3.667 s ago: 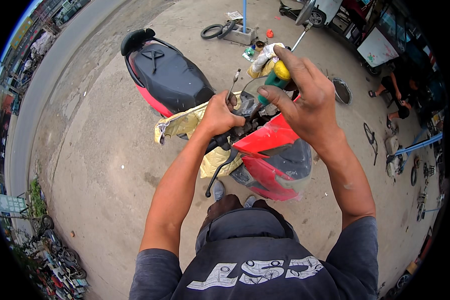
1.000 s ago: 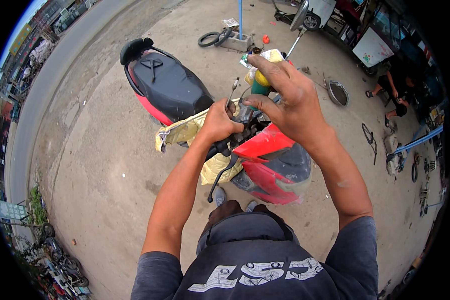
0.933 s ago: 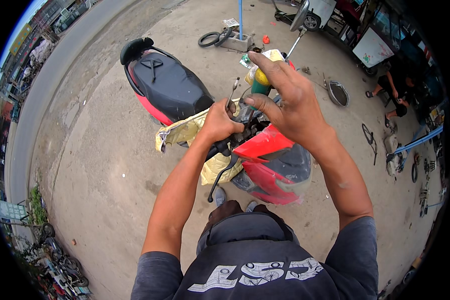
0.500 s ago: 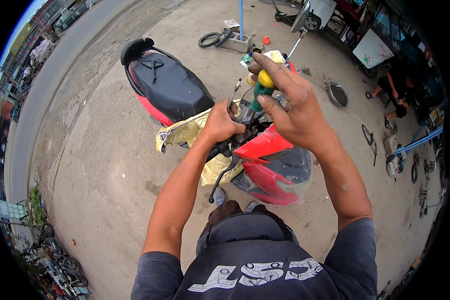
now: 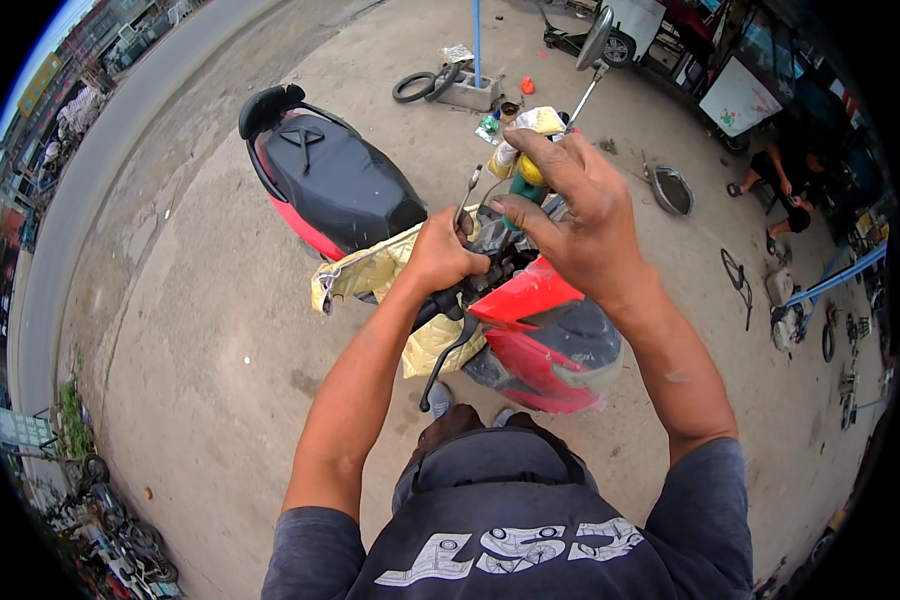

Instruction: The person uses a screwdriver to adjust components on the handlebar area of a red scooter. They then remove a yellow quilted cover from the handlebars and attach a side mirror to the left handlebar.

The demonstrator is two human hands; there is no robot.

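Note:
A screwdriver with a green and yellow handle (image 5: 527,190) is in my right hand (image 5: 598,215), thumb and fingers curled round the handle. It points down into the opened handlebar area of a red and black scooter (image 5: 525,300); its tip is hidden. My left hand (image 5: 444,254) is closed against the handlebar parts, thumb pressed by the dark mechanism (image 5: 500,270). What its fingers grip is hidden, though a thin metal rod (image 5: 469,190) sticks up beside them. Below my left wrist is the black brake lever (image 5: 450,362). Yellow quilted cloth (image 5: 440,340) hangs around the handlebar.
The scooter's black seat (image 5: 340,175) extends to the far left. A mirror (image 5: 595,40) rises beyond my right hand. Tyres (image 5: 415,87) lie by a concrete block (image 5: 468,92) holding a blue pole. A basin (image 5: 673,190) and a seated person (image 5: 792,190) are at the right.
My right hand has shifted slightly down and left at the screwdriver, with its fingers rolled round the handle. My left hand stays in place.

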